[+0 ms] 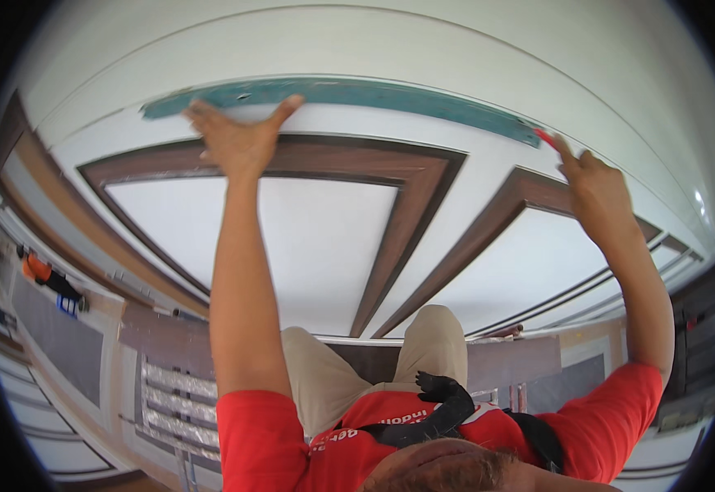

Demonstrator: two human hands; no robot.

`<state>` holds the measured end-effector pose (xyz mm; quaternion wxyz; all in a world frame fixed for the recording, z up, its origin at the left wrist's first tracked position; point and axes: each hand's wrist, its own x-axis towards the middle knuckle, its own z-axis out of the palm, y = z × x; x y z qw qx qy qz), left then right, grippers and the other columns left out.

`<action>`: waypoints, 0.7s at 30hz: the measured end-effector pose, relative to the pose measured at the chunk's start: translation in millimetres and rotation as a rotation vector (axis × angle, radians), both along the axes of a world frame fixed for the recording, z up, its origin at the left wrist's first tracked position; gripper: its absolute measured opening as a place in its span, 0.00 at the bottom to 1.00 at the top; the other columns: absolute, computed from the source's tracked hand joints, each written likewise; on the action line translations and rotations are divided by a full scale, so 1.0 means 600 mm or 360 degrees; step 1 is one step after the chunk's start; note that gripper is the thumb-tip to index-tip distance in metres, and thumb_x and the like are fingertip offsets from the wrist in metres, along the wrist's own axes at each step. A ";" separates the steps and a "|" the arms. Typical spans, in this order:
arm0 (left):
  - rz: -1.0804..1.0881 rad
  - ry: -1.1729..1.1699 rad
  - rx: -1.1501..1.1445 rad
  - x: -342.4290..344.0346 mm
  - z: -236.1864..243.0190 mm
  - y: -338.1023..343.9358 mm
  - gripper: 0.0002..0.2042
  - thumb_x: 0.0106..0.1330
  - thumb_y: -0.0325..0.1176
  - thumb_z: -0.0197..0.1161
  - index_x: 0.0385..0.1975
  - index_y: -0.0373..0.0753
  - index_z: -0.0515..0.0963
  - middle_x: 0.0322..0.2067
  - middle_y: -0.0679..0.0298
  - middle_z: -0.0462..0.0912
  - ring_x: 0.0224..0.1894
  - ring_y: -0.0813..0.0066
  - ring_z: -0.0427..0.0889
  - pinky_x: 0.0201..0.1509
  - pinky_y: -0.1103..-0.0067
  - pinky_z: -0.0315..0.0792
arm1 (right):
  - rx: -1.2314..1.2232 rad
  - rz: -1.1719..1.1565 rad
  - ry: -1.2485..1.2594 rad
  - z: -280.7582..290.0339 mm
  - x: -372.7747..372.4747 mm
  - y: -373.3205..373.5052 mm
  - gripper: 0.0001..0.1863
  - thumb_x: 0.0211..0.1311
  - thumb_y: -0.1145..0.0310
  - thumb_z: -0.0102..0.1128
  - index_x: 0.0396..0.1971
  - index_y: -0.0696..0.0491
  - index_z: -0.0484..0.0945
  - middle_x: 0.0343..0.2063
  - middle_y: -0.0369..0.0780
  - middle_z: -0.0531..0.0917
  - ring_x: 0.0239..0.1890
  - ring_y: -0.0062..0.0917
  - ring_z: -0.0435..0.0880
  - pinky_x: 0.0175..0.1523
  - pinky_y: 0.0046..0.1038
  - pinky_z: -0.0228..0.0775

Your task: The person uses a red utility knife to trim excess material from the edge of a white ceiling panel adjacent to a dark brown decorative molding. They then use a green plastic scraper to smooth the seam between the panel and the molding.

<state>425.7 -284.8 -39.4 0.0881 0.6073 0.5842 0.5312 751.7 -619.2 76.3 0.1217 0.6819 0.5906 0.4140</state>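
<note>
A long, narrow green strip [374, 94] with scuffed edges lies level across the white panelled wall [488, 176]. Against its left part presses my left hand [242, 141], fingers spread, the thumb stretched toward the right along the strip. At the strip's right end, my right hand [599, 190] is closed round a slim red tool [545, 138]. The tool's tip meets the strip's end; most of its body is hidden in my fingers, so its kind cannot be told.
Brown frame mouldings [423, 172] stand out from the wall below the strip. Under my legs runs a dark board [382, 361], with a metal scaffold frame [178, 402] lower left. Far below at left, a person in orange [39, 269] is near a blue-and-white bucket [68, 305].
</note>
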 end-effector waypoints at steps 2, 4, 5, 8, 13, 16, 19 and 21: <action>-0.0062 -0.0050 0.0001 0.001 0.001 -0.006 0.81 0.35 0.80 0.73 0.76 0.22 0.35 0.78 0.37 0.34 0.82 0.45 0.32 0.77 0.37 0.36 | 0.0044 -0.0016 0.0079 0.015 -0.026 0.004 0.31 0.65 0.73 0.66 0.68 0.51 0.72 0.27 0.43 0.80 0.28 0.34 0.83 0.31 0.36 0.77; -0.0029 -0.0043 0.0022 -0.001 0.000 -0.011 0.81 0.34 0.80 0.73 0.76 0.23 0.36 0.78 0.35 0.35 0.81 0.43 0.34 0.77 0.38 0.41 | 0.0086 0.0406 0.0131 0.017 -0.082 0.061 0.30 0.66 0.72 0.65 0.68 0.50 0.72 0.27 0.43 0.80 0.26 0.35 0.82 0.31 0.36 0.77; -0.0027 -0.0068 0.0013 -0.008 -0.004 -0.013 0.81 0.34 0.80 0.73 0.76 0.23 0.36 0.78 0.35 0.35 0.81 0.43 0.34 0.77 0.38 0.42 | 0.0109 0.0603 0.0161 0.017 -0.122 0.087 0.30 0.66 0.71 0.65 0.68 0.49 0.72 0.27 0.43 0.80 0.26 0.35 0.82 0.31 0.37 0.76; -0.0108 -0.0141 0.0001 -0.006 0.010 -0.024 0.80 0.36 0.76 0.76 0.76 0.24 0.36 0.78 0.35 0.35 0.81 0.42 0.35 0.76 0.37 0.43 | 0.0088 0.1075 0.0209 0.000 -0.238 0.218 0.30 0.64 0.74 0.61 0.68 0.53 0.70 0.29 0.43 0.81 0.31 0.36 0.84 0.32 0.38 0.78; -0.0187 -0.0224 0.0007 -0.008 0.011 -0.012 0.70 0.48 0.61 0.78 0.77 0.26 0.34 0.77 0.35 0.33 0.81 0.37 0.35 0.74 0.33 0.41 | 0.0037 0.1199 0.0367 -0.004 -0.427 0.423 0.27 0.65 0.70 0.60 0.64 0.58 0.71 0.35 0.48 0.85 0.34 0.40 0.89 0.37 0.37 0.82; -0.0230 -0.0154 -0.0038 -0.009 0.010 -0.013 0.66 0.52 0.58 0.76 0.77 0.27 0.35 0.77 0.35 0.33 0.80 0.36 0.33 0.73 0.32 0.41 | -0.0080 0.1123 0.0409 -0.008 -0.482 0.490 0.28 0.66 0.66 0.61 0.65 0.56 0.71 0.35 0.48 0.86 0.35 0.40 0.89 0.38 0.38 0.81; -0.0261 -0.0222 -0.0005 -0.016 0.013 -0.024 0.62 0.54 0.57 0.75 0.77 0.32 0.39 0.78 0.37 0.35 0.80 0.36 0.33 0.72 0.30 0.41 | -0.0163 0.1153 0.0399 -0.011 -0.511 0.522 0.28 0.68 0.64 0.60 0.66 0.55 0.71 0.35 0.49 0.86 0.35 0.40 0.89 0.39 0.38 0.81; -0.0248 -0.0287 0.0072 -0.014 0.005 -0.015 0.57 0.54 0.57 0.75 0.77 0.41 0.46 0.78 0.42 0.39 0.80 0.36 0.33 0.72 0.29 0.40 | -0.0180 0.1193 0.0378 -0.012 -0.520 0.538 0.27 0.69 0.63 0.59 0.66 0.55 0.71 0.35 0.49 0.86 0.36 0.40 0.89 0.40 0.39 0.81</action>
